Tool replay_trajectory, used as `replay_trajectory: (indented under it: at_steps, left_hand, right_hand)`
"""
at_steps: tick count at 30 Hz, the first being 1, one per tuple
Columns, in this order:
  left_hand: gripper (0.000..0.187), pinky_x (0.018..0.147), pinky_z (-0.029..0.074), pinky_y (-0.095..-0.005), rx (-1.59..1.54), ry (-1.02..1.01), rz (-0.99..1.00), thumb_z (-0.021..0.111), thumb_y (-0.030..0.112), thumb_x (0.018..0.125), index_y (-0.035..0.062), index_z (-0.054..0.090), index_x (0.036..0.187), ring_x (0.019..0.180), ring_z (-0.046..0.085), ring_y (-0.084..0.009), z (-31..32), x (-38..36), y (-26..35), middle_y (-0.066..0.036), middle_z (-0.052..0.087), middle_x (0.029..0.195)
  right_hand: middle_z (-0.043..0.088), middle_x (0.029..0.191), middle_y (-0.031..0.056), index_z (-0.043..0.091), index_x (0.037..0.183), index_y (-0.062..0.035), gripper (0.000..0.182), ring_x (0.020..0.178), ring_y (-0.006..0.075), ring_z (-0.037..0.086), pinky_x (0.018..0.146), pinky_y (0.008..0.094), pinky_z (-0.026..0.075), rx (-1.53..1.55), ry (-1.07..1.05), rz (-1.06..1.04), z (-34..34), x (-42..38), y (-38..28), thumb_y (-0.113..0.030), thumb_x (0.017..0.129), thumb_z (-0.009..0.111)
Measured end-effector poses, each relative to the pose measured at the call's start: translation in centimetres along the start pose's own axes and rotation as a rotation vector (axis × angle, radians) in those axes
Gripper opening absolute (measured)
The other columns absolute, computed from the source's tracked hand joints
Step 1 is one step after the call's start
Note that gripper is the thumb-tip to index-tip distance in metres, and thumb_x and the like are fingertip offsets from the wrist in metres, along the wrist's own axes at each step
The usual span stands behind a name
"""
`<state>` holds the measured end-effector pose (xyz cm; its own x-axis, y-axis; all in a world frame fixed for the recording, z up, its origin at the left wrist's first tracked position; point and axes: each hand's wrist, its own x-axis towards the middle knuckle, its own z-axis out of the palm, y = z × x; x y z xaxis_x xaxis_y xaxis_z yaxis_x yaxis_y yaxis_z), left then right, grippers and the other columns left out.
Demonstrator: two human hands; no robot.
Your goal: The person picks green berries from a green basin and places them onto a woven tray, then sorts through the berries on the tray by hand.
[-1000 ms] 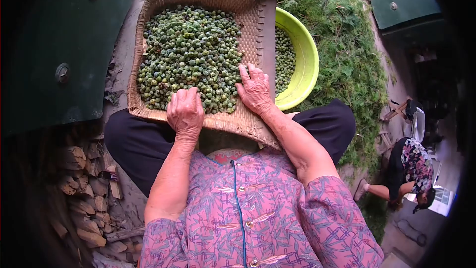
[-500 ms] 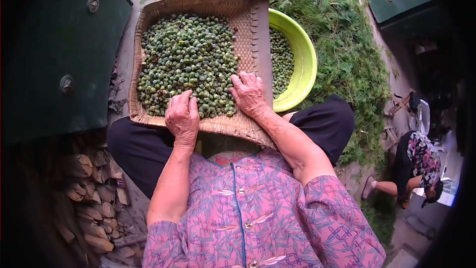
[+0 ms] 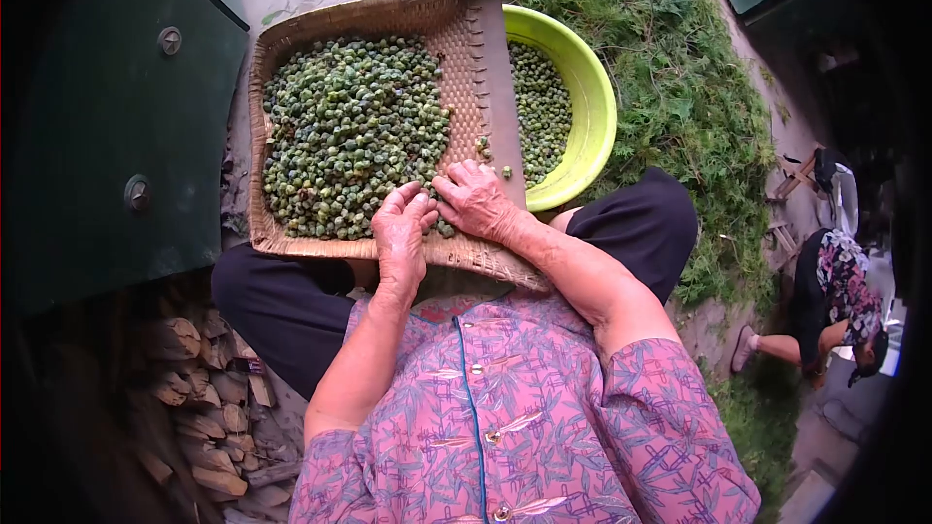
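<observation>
A woven winnowing basket (image 3: 464, 68) lies tilted across my lap, a wide heap of small round green fruits (image 3: 354, 126) filling its left and middle part. My left hand (image 3: 401, 228) is at the heap's lower right edge, its fingers bent and drawn together; what they hold, if anything, I cannot tell. Just right of it, my right hand (image 3: 476, 202) rests on the weave with bent, fanned fingers, fingertips close to the left hand's. A few fruits lie between and below the hands. Two or three loose ones sit near the basket's flat right lip (image 3: 500, 87).
A yellow-green basin (image 3: 592, 102) with more fruits stands partly under the basket's right edge. Cut green foliage (image 3: 670, 87) covers the ground beyond. Split firewood (image 3: 209, 408) is stacked lower left, beside a dark green cabinet (image 3: 116, 136). Another person (image 3: 840, 291) bends over at far right.
My left hand has moved right, out of the heap toward my right hand. Some loose fruits now lie near the basket's right lip. The view has shifted slightly.
</observation>
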<state>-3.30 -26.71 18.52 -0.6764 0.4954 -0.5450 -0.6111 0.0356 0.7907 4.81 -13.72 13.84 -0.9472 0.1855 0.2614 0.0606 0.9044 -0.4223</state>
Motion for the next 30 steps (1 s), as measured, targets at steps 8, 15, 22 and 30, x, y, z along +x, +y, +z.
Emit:
replay_trajectory:
  at_steps: [8, 15, 22, 30]
  left_hand:
    - [0.032, 0.081, 0.05, -0.0297, -0.067, 0.152, 0.019, 0.059, 0.014, 0.091, -0.0004, 0.053, 0.118, 0.091, 0.06, -0.0173, 0.5, 1.4, -1.1, -0.008, 0.06, 0.103]
    - [0.039, 0.085, 0.043, -0.028, -0.206, 0.212, 0.008, 0.057, 0.034, 0.093, 0.0024, 0.057, 0.116, 0.095, 0.054, -0.0143, 3.6, 1.9, -2.3, -0.006, 0.059, 0.102]
    - [0.042, 0.084, 0.049, -0.0363, -0.689, -0.153, -0.17, 0.05, 0.041, 0.095, 0.0031, 0.056, 0.111, 0.094, 0.057, -0.021, 4.9, 6.7, -1.5, -0.009, 0.06, 0.094]
    - [0.035, 0.09, 0.048, -0.0517, -0.725, -0.248, -0.297, 0.047, 0.038, 0.095, 0.0067, 0.057, 0.108, 0.104, 0.058, -0.0262, 11.9, 4.1, 2.1, -0.011, 0.061, 0.107]
  right_hand:
    - [0.054, 0.083, 0.0122, 0.058, 0.095, -0.0087, 0.023, 0.083, 0.0309, 0.055, 0.07, 0.0405, 0.048, -0.047, 0.087, 0.238, 1.6, 0.1, -1.4, -0.018, 0.075, 0.064]
    - [0.065, 0.075, 0.0094, 0.067, 0.092, -0.0055, 0.023, 0.068, 0.0139, 0.059, 0.065, 0.0304, 0.05, 1.014, 0.375, 1.022, 1.3, 2.4, -1.5, -0.017, 0.073, 0.068]
    - [0.066, 0.084, 0.0081, 0.065, 0.085, -0.003, 0.018, 0.078, 0.018, 0.063, 0.075, 0.0312, 0.05, 0.93, 0.633, 0.639, -1.9, 4.8, -3.5, -0.015, 0.072, 0.066]
    - [0.066, 0.081, 0.006, 0.065, 0.096, 0.0005, 0.022, 0.063, 0.01, 0.057, 0.059, 0.0235, 0.049, 1.073, 0.148, 0.709, -14.3, 6.4, 2.8, -0.018, 0.088, 0.057]
